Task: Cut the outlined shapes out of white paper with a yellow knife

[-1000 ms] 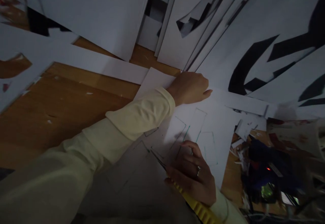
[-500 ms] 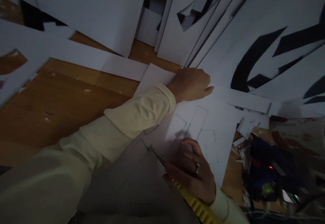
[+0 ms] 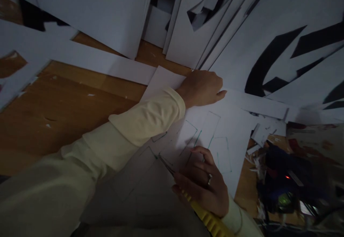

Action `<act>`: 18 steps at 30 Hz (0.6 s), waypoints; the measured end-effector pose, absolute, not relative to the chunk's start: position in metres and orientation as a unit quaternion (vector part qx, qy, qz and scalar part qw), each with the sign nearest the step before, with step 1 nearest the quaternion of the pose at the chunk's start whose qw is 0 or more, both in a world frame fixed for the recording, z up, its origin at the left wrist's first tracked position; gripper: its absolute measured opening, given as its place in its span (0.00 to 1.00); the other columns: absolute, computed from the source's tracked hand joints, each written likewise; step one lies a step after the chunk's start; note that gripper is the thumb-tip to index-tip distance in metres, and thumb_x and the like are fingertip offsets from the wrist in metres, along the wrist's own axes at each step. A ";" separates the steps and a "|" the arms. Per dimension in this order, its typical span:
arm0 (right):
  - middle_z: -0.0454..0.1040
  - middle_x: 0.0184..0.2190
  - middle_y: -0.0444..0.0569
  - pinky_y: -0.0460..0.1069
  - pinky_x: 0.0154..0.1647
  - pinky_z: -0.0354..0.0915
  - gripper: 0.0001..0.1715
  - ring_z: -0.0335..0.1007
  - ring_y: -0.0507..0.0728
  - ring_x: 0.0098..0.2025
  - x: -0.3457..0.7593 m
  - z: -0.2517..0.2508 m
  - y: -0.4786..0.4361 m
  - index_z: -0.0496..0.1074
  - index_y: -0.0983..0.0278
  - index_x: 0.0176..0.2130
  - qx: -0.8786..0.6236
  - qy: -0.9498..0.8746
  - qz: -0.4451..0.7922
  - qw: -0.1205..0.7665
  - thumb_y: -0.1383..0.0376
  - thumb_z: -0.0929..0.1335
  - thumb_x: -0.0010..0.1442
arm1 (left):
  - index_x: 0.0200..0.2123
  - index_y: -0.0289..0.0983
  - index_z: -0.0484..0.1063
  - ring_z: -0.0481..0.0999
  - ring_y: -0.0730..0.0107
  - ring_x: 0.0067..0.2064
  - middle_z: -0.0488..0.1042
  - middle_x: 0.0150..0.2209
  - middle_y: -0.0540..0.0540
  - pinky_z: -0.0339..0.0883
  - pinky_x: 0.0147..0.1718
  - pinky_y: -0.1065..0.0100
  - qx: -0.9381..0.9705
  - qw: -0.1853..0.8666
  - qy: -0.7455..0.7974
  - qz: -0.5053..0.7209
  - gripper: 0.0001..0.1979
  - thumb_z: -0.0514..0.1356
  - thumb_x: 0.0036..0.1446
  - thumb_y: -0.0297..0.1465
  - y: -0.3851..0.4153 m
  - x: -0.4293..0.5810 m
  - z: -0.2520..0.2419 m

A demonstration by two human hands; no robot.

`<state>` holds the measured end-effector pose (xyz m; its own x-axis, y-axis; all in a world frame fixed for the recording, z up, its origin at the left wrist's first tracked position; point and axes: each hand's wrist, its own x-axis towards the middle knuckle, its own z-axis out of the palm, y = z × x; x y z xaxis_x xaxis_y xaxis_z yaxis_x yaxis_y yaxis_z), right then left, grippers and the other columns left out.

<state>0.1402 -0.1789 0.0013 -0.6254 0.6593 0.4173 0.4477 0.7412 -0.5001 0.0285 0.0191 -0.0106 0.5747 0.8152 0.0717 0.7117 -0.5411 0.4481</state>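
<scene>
A white sheet (image 3: 231,133) with green outlined shapes lies on the wooden floor (image 3: 67,115). My left hand (image 3: 201,88) presses down on the sheet's far edge, fingers curled under, nothing visibly in them. My right hand (image 3: 204,185), wearing a ring, grips a yellow-handled utility knife (image 3: 206,217). Its thin blade (image 3: 165,163) points up-left and touches the sheet on a drawn line. My cream sleeve crosses the sheet's left part and hides it.
Large white boards (image 3: 107,11), some with black cut-out shapes (image 3: 258,68), lean and lie all around the far side. Paper scraps (image 3: 259,133) sit right of the sheet. A dark device with small red and green lights (image 3: 282,190) lies at lower right.
Both hands hold nearly the same places. The view has shifted slightly; the right hand and knife have edged a little down the sheet.
</scene>
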 end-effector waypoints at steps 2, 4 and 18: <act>0.76 0.23 0.37 0.57 0.53 0.74 0.05 0.69 0.50 0.24 0.140 0.002 -0.179 0.76 0.61 0.39 -0.304 -0.888 0.157 0.306 0.69 0.75 0.62 | 0.46 0.32 0.82 0.80 0.47 0.47 0.82 0.41 0.36 0.70 0.43 0.55 0.869 0.186 0.438 0.138 0.25 0.50 0.73 0.43 0.019 0.028 -0.011; 0.75 0.22 0.36 0.57 0.51 0.75 0.06 0.68 0.50 0.24 0.140 0.002 -0.179 0.75 0.60 0.40 -0.315 -0.883 0.161 0.309 0.68 0.75 0.63 | 0.46 0.32 0.82 0.80 0.47 0.47 0.81 0.41 0.36 0.70 0.44 0.55 0.869 0.187 0.437 0.137 0.25 0.50 0.73 0.43 0.019 0.028 -0.011; 0.74 0.21 0.36 0.54 0.53 0.73 0.03 0.66 0.48 0.23 0.135 0.004 -0.175 0.74 0.62 0.38 -0.321 -0.877 0.162 0.318 0.69 0.72 0.65 | 0.47 0.31 0.81 0.80 0.44 0.48 0.81 0.41 0.35 0.70 0.44 0.53 0.866 0.202 0.437 0.138 0.25 0.50 0.73 0.43 0.021 0.029 -0.012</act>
